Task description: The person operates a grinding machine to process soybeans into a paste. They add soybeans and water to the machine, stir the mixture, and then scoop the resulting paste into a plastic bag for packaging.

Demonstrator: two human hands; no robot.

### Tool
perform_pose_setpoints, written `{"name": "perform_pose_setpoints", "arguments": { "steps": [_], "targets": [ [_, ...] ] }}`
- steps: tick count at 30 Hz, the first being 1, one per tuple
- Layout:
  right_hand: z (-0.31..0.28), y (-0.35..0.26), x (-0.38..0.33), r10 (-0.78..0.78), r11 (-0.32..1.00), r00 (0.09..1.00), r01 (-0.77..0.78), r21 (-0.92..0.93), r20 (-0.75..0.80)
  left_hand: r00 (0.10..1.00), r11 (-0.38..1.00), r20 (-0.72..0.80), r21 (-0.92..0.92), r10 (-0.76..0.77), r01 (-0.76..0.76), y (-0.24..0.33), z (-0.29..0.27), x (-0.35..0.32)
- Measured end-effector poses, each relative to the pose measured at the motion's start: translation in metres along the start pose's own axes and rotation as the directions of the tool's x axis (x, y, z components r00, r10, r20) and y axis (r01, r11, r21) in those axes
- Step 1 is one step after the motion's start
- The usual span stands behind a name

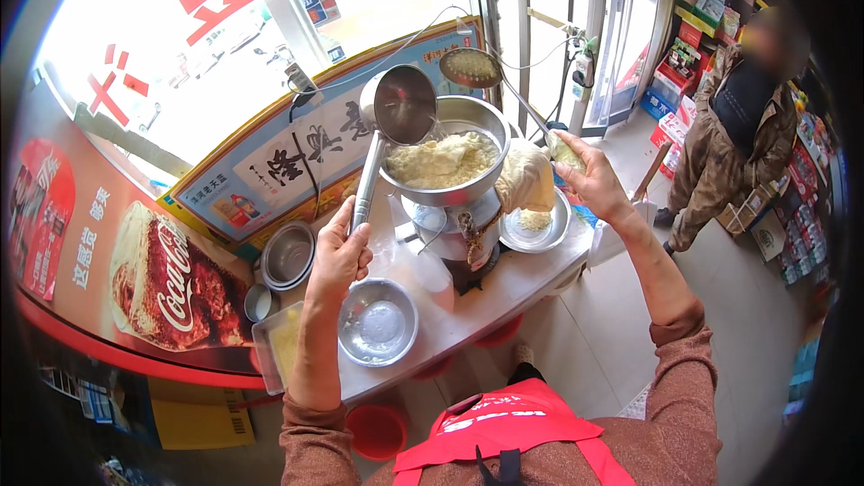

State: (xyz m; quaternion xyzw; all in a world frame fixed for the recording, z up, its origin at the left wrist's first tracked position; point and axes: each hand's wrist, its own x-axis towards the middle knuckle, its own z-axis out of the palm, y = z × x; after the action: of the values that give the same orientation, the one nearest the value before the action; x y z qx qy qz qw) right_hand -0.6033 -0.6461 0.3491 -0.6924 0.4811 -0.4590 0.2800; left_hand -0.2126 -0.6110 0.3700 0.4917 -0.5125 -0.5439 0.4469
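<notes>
My left hand is closed round the handle of a deep metal dipper, its bowl tilted over the left rim of a steel hopper. A heap of pale yellow, grainy mash lies in the hopper, which tops a small grinding machine. My right hand grips the wrapped handle of a long skimmer, held above the hopper's far side with pale bits in it. A cream cloth bag hangs at the machine's right side. Below the bag sits a metal basin with yellowish crumbs.
A metal bowl stands at the table's front edge. Stacked pots, a small cup and a plastic tub are at left. A red bucket is on the floor. Another person stands at right near shelves.
</notes>
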Motion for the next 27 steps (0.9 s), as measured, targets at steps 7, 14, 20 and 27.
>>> {"name": "perform_pose_setpoints", "arguments": {
  "steps": [7,14,20,27],
  "targets": [
    [-0.006,0.001,-0.001,-0.033,0.978,0.998,0.042,-0.205,0.048,0.981,0.864,-0.065,0.487,0.183,-0.128,0.003,-0.013,0.001],
    [0.035,-0.002,0.048,0.013,0.812,0.988,0.080,-0.579,0.155,0.959,0.794,-0.138,0.597,0.248,-0.119,0.009,-0.019,0.002],
    [0.060,-0.021,0.068,-0.023,0.735,0.918,0.284,-0.615,0.397,0.946,0.793,-0.114,0.581,0.302,-0.183,0.007,-0.024,0.000],
    [0.001,-0.041,0.040,-0.112,0.486,0.850,0.499,-0.717,0.516,0.950,0.799,-0.071,0.562,0.305,-0.215,0.006,-0.020,0.002]
  ]
}}
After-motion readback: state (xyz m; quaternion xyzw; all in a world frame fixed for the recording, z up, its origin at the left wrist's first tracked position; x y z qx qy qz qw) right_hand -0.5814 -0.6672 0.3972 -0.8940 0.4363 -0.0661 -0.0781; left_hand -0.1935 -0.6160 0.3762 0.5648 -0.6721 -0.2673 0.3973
